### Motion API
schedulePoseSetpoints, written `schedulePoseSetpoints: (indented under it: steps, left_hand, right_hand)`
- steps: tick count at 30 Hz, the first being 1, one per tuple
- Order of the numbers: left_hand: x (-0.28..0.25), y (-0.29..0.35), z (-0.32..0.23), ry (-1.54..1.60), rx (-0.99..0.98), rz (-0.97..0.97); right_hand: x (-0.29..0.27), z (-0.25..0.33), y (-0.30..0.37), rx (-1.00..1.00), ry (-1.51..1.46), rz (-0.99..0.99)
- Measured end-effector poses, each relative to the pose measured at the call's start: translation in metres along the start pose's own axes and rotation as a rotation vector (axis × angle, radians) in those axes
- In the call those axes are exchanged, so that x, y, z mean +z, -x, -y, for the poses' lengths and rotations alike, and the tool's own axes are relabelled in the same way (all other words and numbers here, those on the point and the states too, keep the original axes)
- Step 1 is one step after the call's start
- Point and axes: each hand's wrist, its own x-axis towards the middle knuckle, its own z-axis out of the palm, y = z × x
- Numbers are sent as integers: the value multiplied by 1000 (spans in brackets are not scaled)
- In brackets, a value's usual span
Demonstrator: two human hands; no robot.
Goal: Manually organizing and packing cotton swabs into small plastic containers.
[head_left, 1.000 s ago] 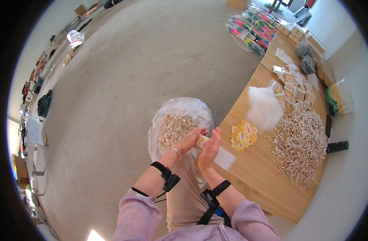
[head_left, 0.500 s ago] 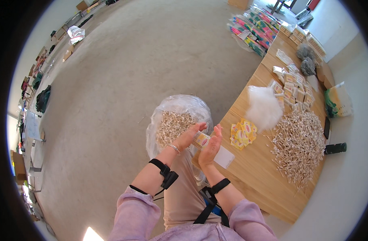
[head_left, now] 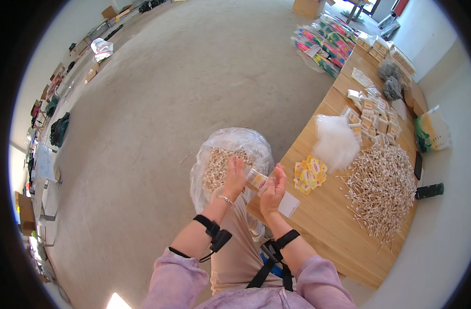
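A small clear pack of cotton swabs (head_left: 257,181) with a yellow and white card inside is tilted between my hands, in front of my body. My right hand (head_left: 273,191) grips its right end, the thumb and fingers bent round it. Beside the pack's left end, my left hand (head_left: 234,177) is stretched out flat, fingers pointing away from me; whether the palm touches the pack is hard to see. Under and beyond my left hand stands a clear plastic bag (head_left: 263,141), open at the top, with many loose cotton swabs (head_left: 217,165) in it.
At my right, a wooden table (head_left: 323,232) carries a heap of swabs (head_left: 382,190), yellow cards (head_left: 310,174), a stack of clear plastic bags (head_left: 335,141), filled packs (head_left: 374,116), a white card (head_left: 289,205) and a dark cylinder (head_left: 430,191). Colourful bundles (head_left: 325,44) lie beyond its far end.
My left hand has drawn back leftward from the pack, and its fingers now point more away from me. The pack remains in my right hand. The whole view has shifted slightly.
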Motion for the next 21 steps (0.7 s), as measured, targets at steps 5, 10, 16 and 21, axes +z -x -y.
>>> schedulePoseSetpoints:
  steps: [5, 10, 16, 21]
  left_hand:
    - [11, 57, -59, 308, -462, -237]
    - [17, 56, -55, 641, -627, -118]
    - [21, 57, -75, 578, -530, -194]
    - [31, 54, -50, 399, -492, -206]
  right_hand:
    - [-4, -10, -3, 2, 115, -23]
    - [0, -7, 1, 15, 205, 25]
    - [-3, 8, 0, -23, 315, 65]
    - [3, 14, 0, -36, 305, 73]
